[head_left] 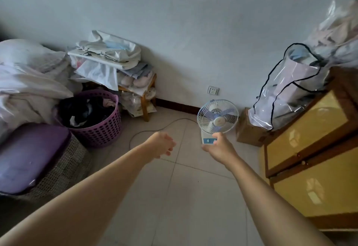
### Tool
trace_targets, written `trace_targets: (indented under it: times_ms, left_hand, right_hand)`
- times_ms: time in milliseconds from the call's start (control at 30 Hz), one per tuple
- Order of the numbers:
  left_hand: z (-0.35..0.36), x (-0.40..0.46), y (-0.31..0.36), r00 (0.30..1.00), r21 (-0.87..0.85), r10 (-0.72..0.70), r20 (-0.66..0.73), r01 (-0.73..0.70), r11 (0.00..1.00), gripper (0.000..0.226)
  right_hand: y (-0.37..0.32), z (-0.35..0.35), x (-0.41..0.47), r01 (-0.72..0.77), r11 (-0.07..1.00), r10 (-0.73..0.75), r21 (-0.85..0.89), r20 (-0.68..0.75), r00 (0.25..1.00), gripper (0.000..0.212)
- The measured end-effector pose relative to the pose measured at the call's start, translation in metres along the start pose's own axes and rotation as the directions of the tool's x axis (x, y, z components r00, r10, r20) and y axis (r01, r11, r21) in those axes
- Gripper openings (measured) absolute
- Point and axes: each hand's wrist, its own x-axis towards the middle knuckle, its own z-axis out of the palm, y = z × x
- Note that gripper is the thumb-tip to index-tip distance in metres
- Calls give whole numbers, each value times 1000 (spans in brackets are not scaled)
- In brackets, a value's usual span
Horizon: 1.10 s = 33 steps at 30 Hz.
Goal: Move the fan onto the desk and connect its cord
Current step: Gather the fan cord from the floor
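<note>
The right hand (pixel 219 147) reaches the base of the fan (pixel 217 117), its fingers (pixel 208 146) curled at the base's front edge; whether they grip it I cannot tell. The left hand (pixel 161 144) hangs loose, holding nothing. The small white fan with pale blue blades stands on the tiled floor (pixel 174 197) near a wall socket (pixel 213 90). A dark cord (pixel 155 129) trails across the tiles; its ends are hard to make out.

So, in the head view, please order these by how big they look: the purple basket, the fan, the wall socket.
1. basket
2. fan, though it stands farther away, so real size is unsure
3. socket
</note>
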Motion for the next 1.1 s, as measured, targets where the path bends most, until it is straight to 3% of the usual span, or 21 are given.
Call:
trace_targets:
  times_ms: [233,533,733,833,900,1033,1100]
  left_hand:
    - [-42,57,-14,997,-87,-77,-5,76,993,9]
    - [-116,161,-11,990,-177,-142,-22,136,975,18]
    - [-139,225,-11,968,-218,-249,-37,236,947,6]
    - [-146,262,-8,950,-281,-312,-21,294,914,10]
    - [-150,276,-9,946,-347,-321,47,317,883,26]
    - [-150,336,-35,932,-328,-345,-112,293,898,14]
    - [-149,361,-50,927,-318,-364,-96,318,893,16]
  right_hand:
    - [-31,29,55,-18,999,21,-49,51,998,75]
    - [-91,72,150,-46,994,53,-94,70,996,73]
    - [-115,87,223,-66,991,82,-117,139,987,72]
    - [-121,96,276,-62,988,92,-144,209,974,71]
    - [-125,101,296,-48,989,81,-142,239,967,70]
    - [-121,128,359,-35,988,79,-151,292,953,68]
    - [-116,147,385,-38,984,91,-172,313,945,67]
